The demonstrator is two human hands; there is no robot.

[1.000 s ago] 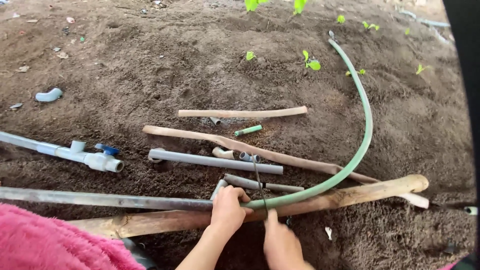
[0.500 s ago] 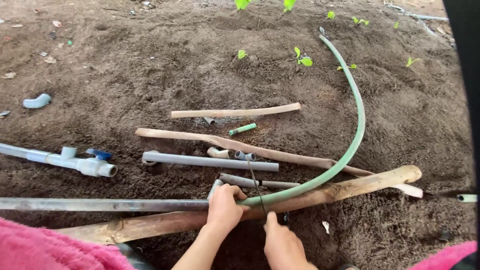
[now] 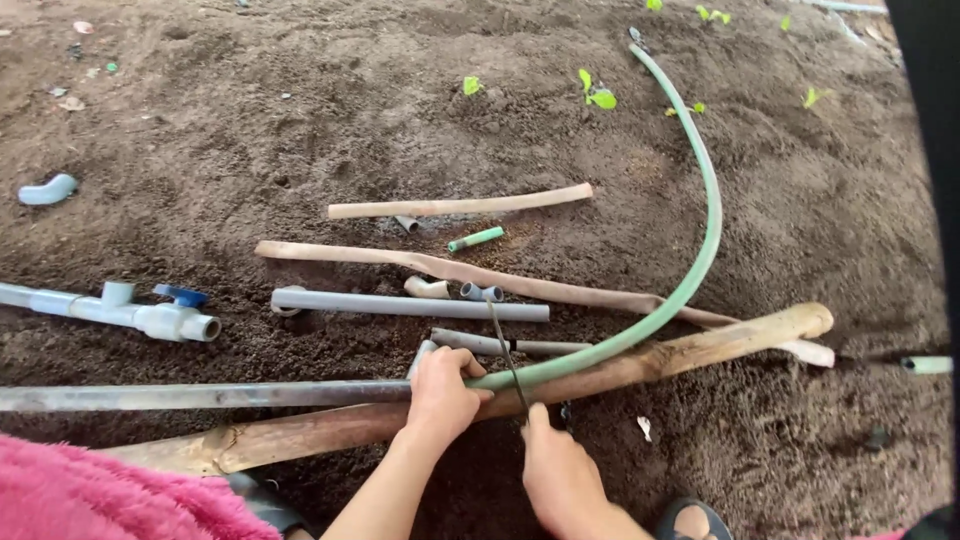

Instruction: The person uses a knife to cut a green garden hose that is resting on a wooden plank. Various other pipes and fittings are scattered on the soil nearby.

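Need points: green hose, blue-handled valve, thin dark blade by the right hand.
green hose (image 3: pixel 708 215), head view, middle of its curve.
blue-handled valve (image 3: pixel 180 296), head view, on the blue handle.
thin dark blade (image 3: pixel 505 350), head view, mid-length above the right hand (image 3: pixel 560 475).

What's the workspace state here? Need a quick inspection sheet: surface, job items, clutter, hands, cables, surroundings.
Surface: bare brown soil, loose and uneven.
Job's things: green hose curving away from the hands; long dark pipe meeting it at the left hand; thin dark strip rising from the right hand.
Clutter: long wooden pole, two thinner sticks, grey PVC pipe, white pipe with blue-handled valve, pipe elbow, small green tube.
Grippers: left hand grips the hose-pipe joint; right hand pinches the strip.
Cables: nothing seen.
Surroundings: green seedlings, pink fuzzy fabric at lower left.
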